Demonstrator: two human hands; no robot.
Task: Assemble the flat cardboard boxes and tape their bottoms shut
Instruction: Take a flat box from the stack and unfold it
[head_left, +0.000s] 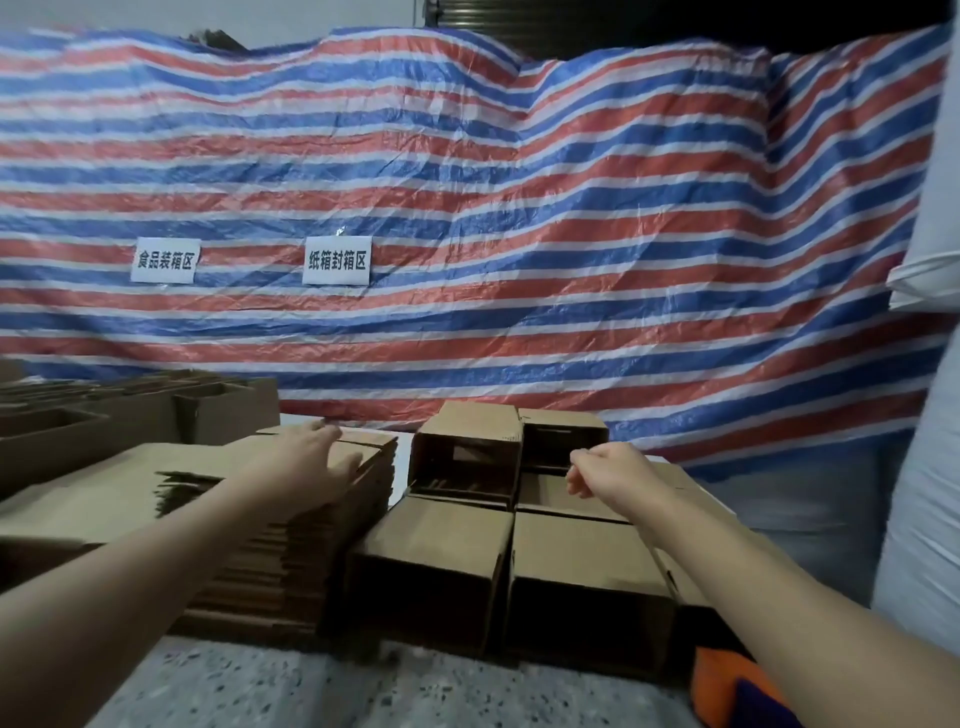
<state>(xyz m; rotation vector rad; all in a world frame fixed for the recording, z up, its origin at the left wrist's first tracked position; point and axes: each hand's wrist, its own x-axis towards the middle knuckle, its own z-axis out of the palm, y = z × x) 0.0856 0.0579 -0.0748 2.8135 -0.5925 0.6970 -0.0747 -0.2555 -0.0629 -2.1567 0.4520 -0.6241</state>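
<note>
- The left hand (317, 460) lies flat, fingers straight and a little spread, on top of the tall stack of flattened brown cardboard boxes (291, 545); its grip closes on nothing.
- The right hand (605, 467) hovers with fingers curled downward above the assembled boxes. From where I stand it looks to hold nothing, though I cannot tell whether the fingertips touch a flap.
- That flat stack stands at the left on the speckled grey bench (291, 686), its edges stepped and uneven.
- Just beside it on the right sits a cluster of assembled brown cardboard boxes (441, 566), lying on their sides with dark open mouths facing me, two in front and more piled behind.
- More open brown cartons (130, 415) crowd the far left.
- Behind everything hangs a crinkled red, white and blue striped tarpaulin (519, 208) with two white paper signs (336, 260) printed in black characters.
- An orange and purple object (737, 691) shows at the lower right, under the forearm.
</note>
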